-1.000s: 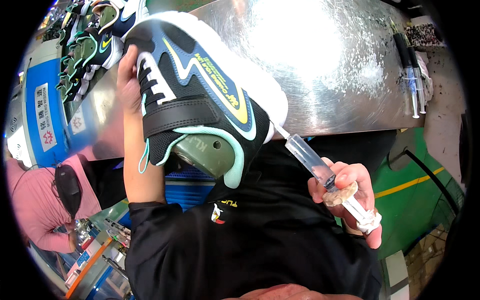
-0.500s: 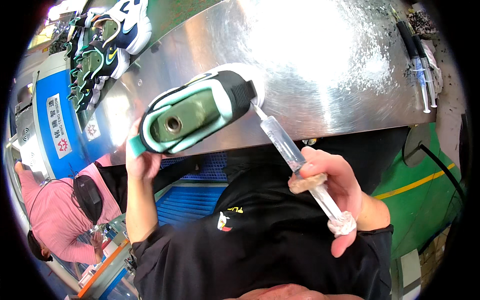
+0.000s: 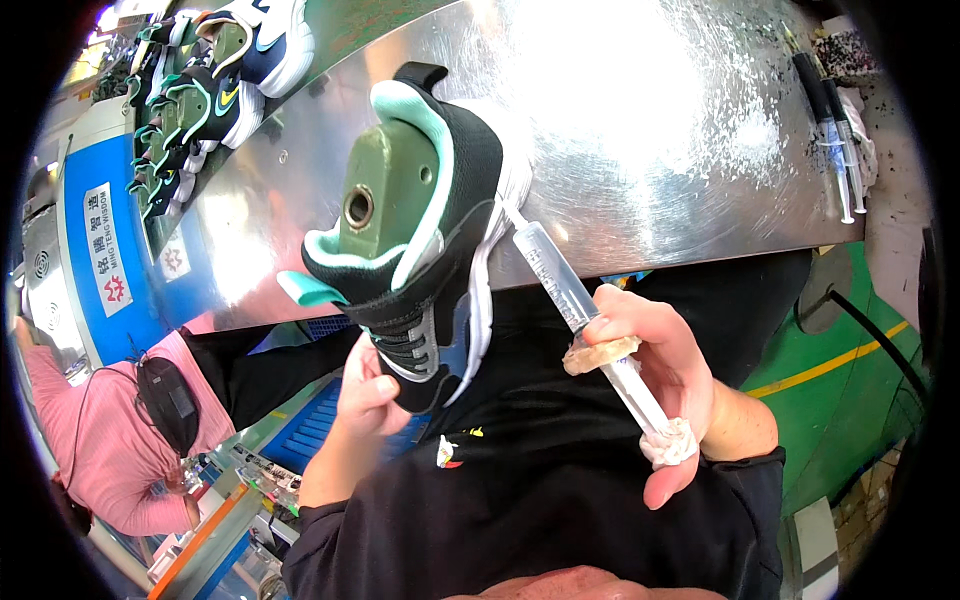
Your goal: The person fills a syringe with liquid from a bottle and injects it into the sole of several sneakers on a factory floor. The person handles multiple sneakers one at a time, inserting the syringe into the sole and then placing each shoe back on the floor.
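Note:
My left hand (image 3: pixel 366 396) grips the toe end of a black sneaker (image 3: pixel 470 165) with a mint-green lining and white sole. A green shoe last (image 3: pixel 395 205) fills its opening, and the heel points away from me over the metal table. In my right hand (image 3: pixel 672 350) is a clear plastic syringe (image 3: pixel 553 272), wrapped with lumpy pale material at its flange and plunger end. The syringe tip is at the side of the shoe, by the line between upper and sole. Whether anything comes out of it is too small to see.
The shiny metal table (image 3: pixel 640 215) bears white flecks at its far right. Two more syringes (image 3: pixel 845 165) lie at its right end. Several sneakers (image 3: pixel 215 105) on lasts stand at far left, near a blue-and-white machine (image 3: pixel 95 250). A person in pink (image 3: pixel 120 430) works at left.
My left hand has turned the sneaker, so its toe now points toward me and its side faces the syringe. The syringe tip has shifted slightly from the heel to the shoe's side.

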A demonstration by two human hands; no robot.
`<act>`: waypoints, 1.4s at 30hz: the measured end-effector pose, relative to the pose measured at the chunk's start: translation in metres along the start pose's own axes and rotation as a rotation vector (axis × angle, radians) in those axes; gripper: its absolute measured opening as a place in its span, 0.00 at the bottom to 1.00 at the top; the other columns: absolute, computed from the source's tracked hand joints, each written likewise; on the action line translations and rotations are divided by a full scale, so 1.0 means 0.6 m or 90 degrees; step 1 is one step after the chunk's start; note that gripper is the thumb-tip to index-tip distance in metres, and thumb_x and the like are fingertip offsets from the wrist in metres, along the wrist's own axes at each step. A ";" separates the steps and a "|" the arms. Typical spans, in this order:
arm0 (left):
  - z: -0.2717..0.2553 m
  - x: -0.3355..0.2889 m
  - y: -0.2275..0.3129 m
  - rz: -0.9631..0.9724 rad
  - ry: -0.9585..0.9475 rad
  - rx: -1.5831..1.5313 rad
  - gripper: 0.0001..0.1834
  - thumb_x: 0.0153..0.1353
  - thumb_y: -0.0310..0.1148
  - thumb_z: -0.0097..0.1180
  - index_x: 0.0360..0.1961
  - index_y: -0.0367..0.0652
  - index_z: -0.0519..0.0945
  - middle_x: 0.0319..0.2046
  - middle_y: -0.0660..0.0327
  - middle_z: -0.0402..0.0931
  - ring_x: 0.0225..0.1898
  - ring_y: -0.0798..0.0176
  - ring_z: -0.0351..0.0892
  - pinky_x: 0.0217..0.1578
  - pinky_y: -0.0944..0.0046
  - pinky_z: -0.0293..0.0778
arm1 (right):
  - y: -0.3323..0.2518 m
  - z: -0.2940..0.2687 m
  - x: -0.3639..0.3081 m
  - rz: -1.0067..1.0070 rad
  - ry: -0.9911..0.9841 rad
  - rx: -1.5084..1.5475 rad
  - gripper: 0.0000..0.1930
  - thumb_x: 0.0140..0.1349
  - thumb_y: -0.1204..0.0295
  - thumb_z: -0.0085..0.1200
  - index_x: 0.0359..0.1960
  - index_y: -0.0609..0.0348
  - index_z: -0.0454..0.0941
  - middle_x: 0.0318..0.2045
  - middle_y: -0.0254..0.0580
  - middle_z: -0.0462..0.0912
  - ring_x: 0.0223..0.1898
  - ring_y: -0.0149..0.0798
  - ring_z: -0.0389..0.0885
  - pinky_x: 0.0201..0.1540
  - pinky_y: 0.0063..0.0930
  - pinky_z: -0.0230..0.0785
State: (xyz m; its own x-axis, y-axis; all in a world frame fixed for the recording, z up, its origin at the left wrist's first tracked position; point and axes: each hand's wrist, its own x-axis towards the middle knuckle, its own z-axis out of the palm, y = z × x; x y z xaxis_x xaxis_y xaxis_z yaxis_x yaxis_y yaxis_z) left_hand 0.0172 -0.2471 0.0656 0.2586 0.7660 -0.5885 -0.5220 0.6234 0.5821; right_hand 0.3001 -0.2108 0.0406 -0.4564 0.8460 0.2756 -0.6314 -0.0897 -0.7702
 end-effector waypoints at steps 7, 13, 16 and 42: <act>0.040 0.011 -0.022 -0.074 -0.084 -0.118 0.49 0.43 0.26 0.61 0.66 0.34 0.49 0.60 0.49 0.61 0.61 0.52 0.64 0.63 0.53 0.58 | -0.021 0.015 0.013 0.030 -0.010 -0.020 0.56 0.29 0.48 0.75 0.57 0.73 0.61 0.45 0.46 0.69 0.45 0.35 0.71 0.46 0.25 0.61; 0.042 0.024 -0.023 -0.158 -0.146 -0.191 0.45 0.40 0.19 0.54 0.65 0.34 0.53 0.57 0.48 0.65 0.60 0.50 0.66 0.61 0.53 0.60 | -0.059 0.038 0.023 0.111 -0.009 -0.071 0.52 0.28 0.39 0.71 0.52 0.65 0.65 0.37 0.43 0.77 0.35 0.34 0.69 0.38 0.25 0.57; 0.043 0.039 -0.034 -0.173 -0.215 -0.243 0.41 0.40 0.16 0.53 0.62 0.33 0.58 0.55 0.49 0.68 0.58 0.51 0.68 0.60 0.54 0.63 | -0.090 0.045 0.019 0.140 0.000 -0.091 0.52 0.29 0.37 0.69 0.50 0.65 0.67 0.35 0.43 0.78 0.33 0.34 0.72 0.37 0.26 0.55; 0.152 0.169 -0.088 -0.149 -0.449 -0.294 0.18 0.59 0.19 0.50 0.51 0.40 0.74 0.51 0.55 0.73 0.56 0.54 0.70 0.60 0.52 0.64 | -0.202 0.099 -0.071 0.100 0.040 -0.517 0.44 0.33 0.41 0.69 0.48 0.62 0.72 0.37 0.41 0.75 0.30 0.37 0.67 0.32 0.29 0.53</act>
State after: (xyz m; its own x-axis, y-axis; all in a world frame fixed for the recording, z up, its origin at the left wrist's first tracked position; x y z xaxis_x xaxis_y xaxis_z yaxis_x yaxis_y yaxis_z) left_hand 0.1453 -0.1880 0.0265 0.7631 0.6398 -0.0911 -0.6302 0.7679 0.1148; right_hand 0.3588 -0.2672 0.1567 -0.4506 0.8851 0.1167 0.0963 0.1782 -0.9793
